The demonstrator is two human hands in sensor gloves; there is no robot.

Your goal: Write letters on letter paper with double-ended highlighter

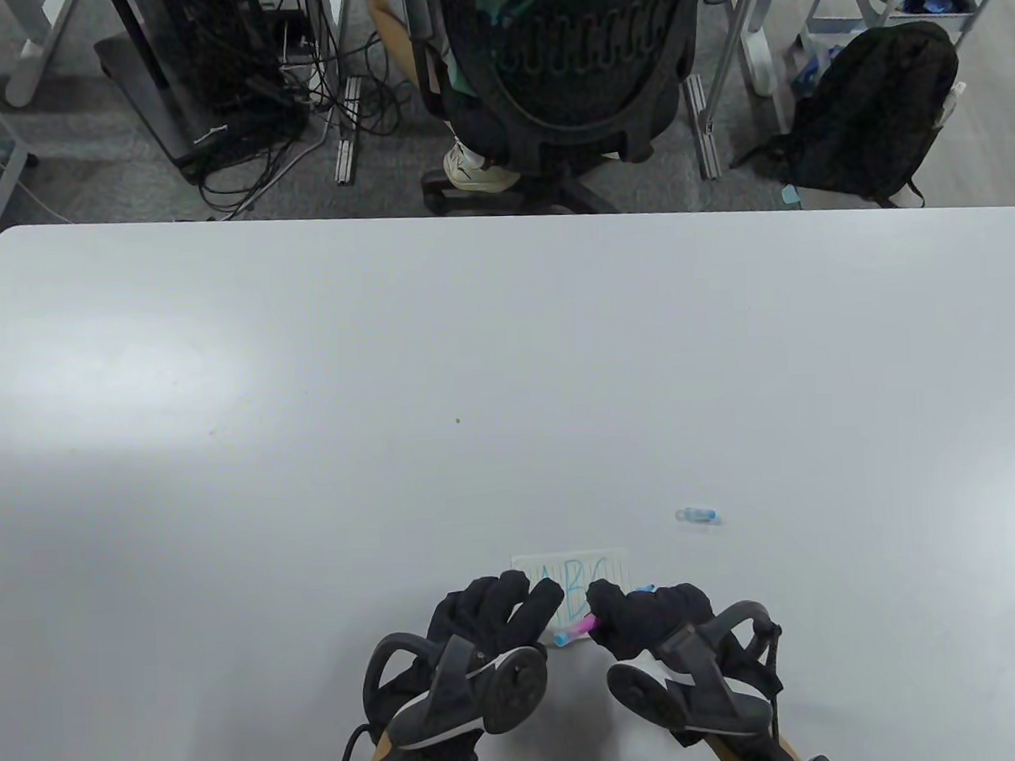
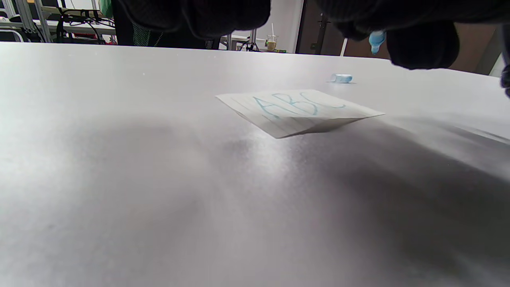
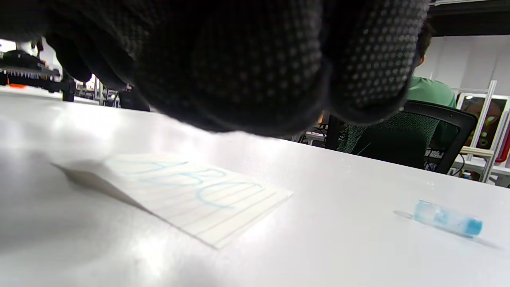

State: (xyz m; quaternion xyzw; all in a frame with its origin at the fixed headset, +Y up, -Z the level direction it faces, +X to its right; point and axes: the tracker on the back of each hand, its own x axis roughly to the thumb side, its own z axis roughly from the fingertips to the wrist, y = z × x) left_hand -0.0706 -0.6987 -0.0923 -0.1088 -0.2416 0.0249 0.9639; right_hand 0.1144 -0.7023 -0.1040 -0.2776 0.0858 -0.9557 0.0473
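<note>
The lined letter paper (image 1: pixel 571 573) lies near the table's front edge with "ABC" on it in blue; it also shows in the left wrist view as paper (image 2: pixel 299 111) and in the right wrist view as paper (image 3: pixel 191 191). My right hand (image 1: pixel 623 615) grips the double-ended highlighter (image 1: pixel 579 629), pink and blue, just above the paper's near edge. Its blue tip (image 2: pixel 376 40) sticks out past the gloved fingers (image 2: pixel 422 48). My left hand (image 1: pixel 525 597) hovers over the paper's left part with relaxed fingers, holding nothing. The loose blue cap (image 1: pixel 698 515) lies on the table to the right of the paper.
The white table (image 1: pixel 306 389) stretches far ahead and to both sides. Beyond its far edge stand an office chair (image 1: pixel 578 75) with a seated person, a black backpack (image 1: pixel 870 112) and cables on the floor.
</note>
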